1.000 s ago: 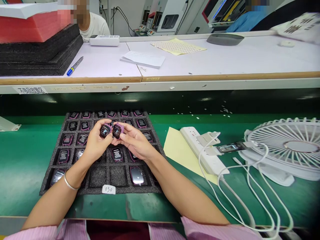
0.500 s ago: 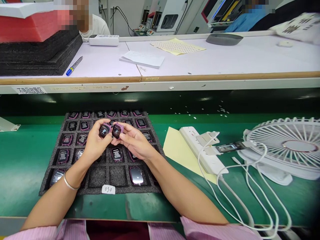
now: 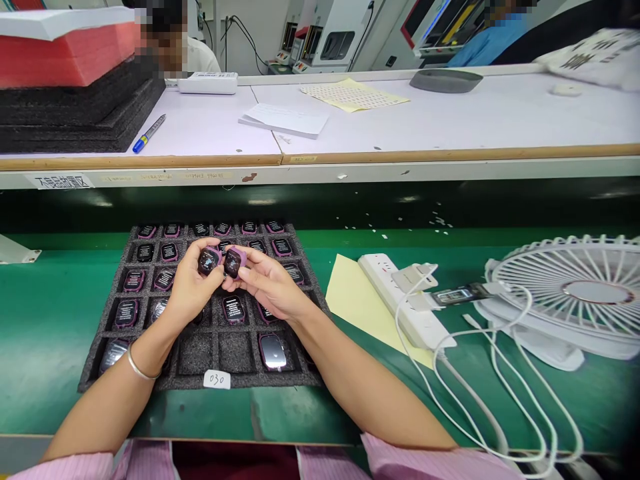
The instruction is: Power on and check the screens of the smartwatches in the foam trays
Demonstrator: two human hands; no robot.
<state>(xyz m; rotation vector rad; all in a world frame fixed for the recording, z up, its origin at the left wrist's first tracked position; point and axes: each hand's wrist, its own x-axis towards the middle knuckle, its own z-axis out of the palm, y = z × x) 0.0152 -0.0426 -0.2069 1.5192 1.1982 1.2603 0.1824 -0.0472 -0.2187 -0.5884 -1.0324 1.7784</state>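
While our left fingers pinch one watch and our right fingers pinch another watch just beside it, we do best gripping edges only, faces uncovered, directly above the foam tray beneath our fingers.

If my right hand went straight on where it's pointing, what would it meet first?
Likely the rounded-square, black-screened, purple-cased watch in your bare left hand, though depth is hard to judge.
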